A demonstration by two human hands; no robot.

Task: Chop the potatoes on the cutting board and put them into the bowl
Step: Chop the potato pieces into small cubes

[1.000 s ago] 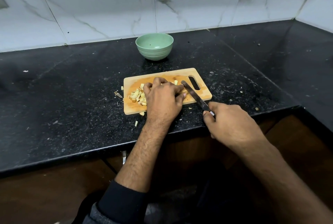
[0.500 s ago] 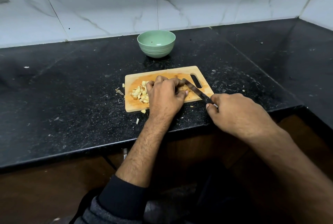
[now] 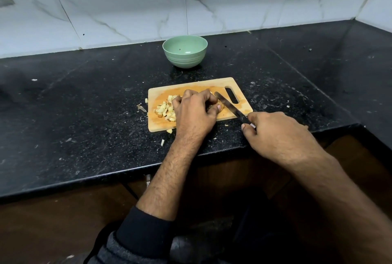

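— Where's the potato?
— Under his left hand, fingers curled over it; diced pieces just left. Right hand grips the knife.
— Slippery?
— Firm and probably wet. I'd hold its uncut end.

Dim, even indoor light; the white marble wall is brightest, the black countertop shows faint sheen. Wide-angle bending curves the edges; slight softness throughout.

Knife: slid forward across the cutting board, blade tip brought close against the left hand's fingers.
Left hand: curled tighter over the potato piece.
Right hand: moved up toward the board's corner.
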